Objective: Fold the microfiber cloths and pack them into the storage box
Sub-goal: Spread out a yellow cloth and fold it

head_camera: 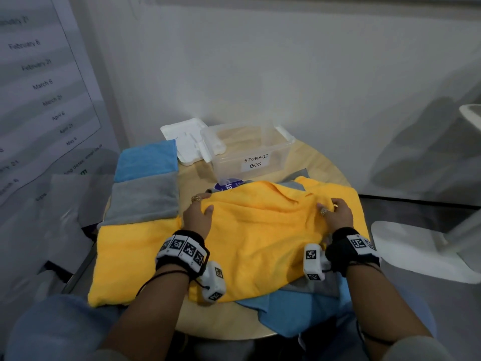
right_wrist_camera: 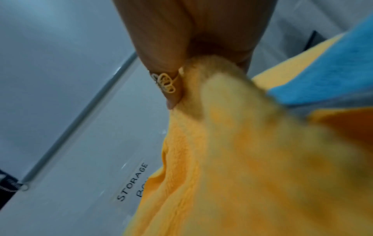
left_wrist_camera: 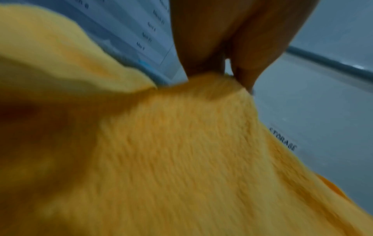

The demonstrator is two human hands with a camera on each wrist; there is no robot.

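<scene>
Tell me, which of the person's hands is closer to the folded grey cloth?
Left. The left hand grips the yellow cloth right beside the folded grey cloth; the right hand is across it.

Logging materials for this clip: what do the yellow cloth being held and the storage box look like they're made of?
Yellow cloth: soft, fuzzy pile, apparently microfiber; the nap shows clearly in the wrist views, and it bunches where both hands pinch it. Storage box: clear, smooth, rigid-looking plastic, probably; the tabletop shows through its walls.

3 yellow cloths (head_camera: 260, 230), 2 blue (head_camera: 145, 162), 2 grey (head_camera: 143, 199), 1 box (head_camera: 247, 149), 1 lid (head_camera: 187, 139)
</scene>
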